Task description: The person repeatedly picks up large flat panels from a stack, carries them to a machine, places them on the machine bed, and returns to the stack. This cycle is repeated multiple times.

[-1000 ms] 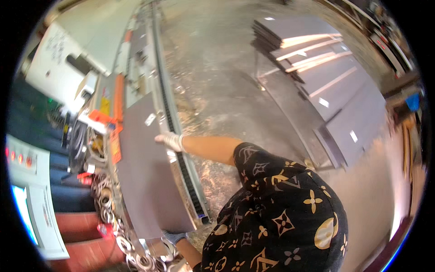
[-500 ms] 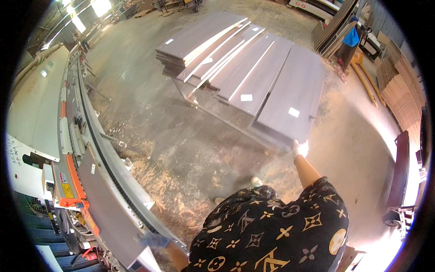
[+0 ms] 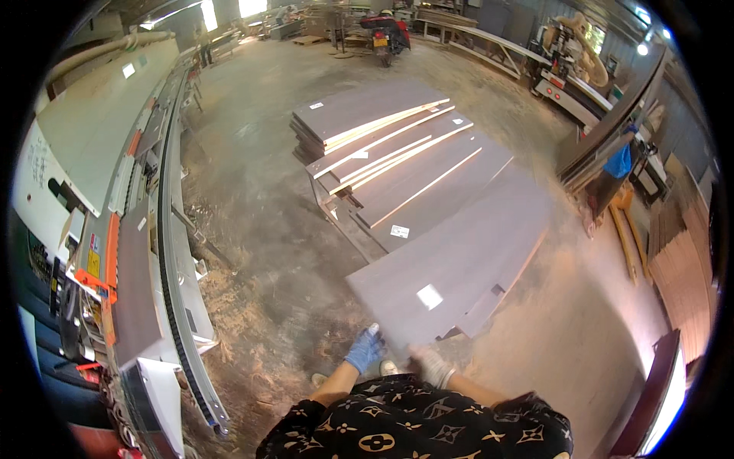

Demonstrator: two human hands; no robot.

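Note:
A wide dark grey-brown panel (image 3: 466,260) with a white label lies angled across the near right of a stack, its near end reaching toward me. My right hand (image 3: 433,366), in a whitish glove, is at that near end, fingers closed on its edge and somewhat blurred. Just left of the same end is my left hand (image 3: 364,350) in a blue glove, fingers extended, apart from the panel. Beyond lie several similar panels (image 3: 382,99), overlapping, with pale edges showing, on a low metal frame (image 3: 336,218).
Along the left runs a long sliding-table saw (image 3: 164,252) with an orange fence and a board (image 3: 138,283) on it. Stacked brown sheets (image 3: 680,260) and a yellow pallet jack (image 3: 627,237) are at right. A motorcycle (image 3: 386,37) stands far back. Sawdust covers the concrete floor.
The near panel has turned and slid toward me, overlapping its neighbour. My left hand has left the board on the saw and come beside my right. My view has turned toward the stack.

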